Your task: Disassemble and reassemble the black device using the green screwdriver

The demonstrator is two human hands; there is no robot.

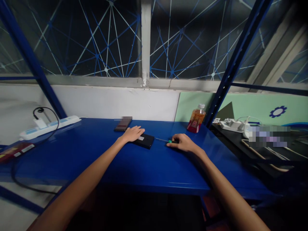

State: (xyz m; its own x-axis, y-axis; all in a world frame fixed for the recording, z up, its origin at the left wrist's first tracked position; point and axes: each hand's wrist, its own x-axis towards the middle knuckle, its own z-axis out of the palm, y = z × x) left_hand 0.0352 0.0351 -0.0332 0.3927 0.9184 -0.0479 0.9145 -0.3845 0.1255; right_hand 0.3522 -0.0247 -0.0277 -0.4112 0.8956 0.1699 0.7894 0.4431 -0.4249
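Observation:
A flat black rectangular case (147, 143) with a small pale label lies on the blue table. My left hand (133, 133) rests on its left part, fingers stretched out flat and covering some of it. To the right, my right hand (182, 142) is closed around the handle of a screwdriver (170, 141), which shows green and black. The screwdriver's thin metal shaft points left, its tip close to the right edge of the case; whether the two touch I cannot tell. Just behind my left hand is a dark smartphone (124, 124).
A bottle of amber drink (196, 118) stands at the back right. A white power strip (50, 127) with a plug and black cable lies left, near a red box (16, 151). Blue posts rise at both sides. Cables and another power strip (232, 125) occupy the black surface at right.

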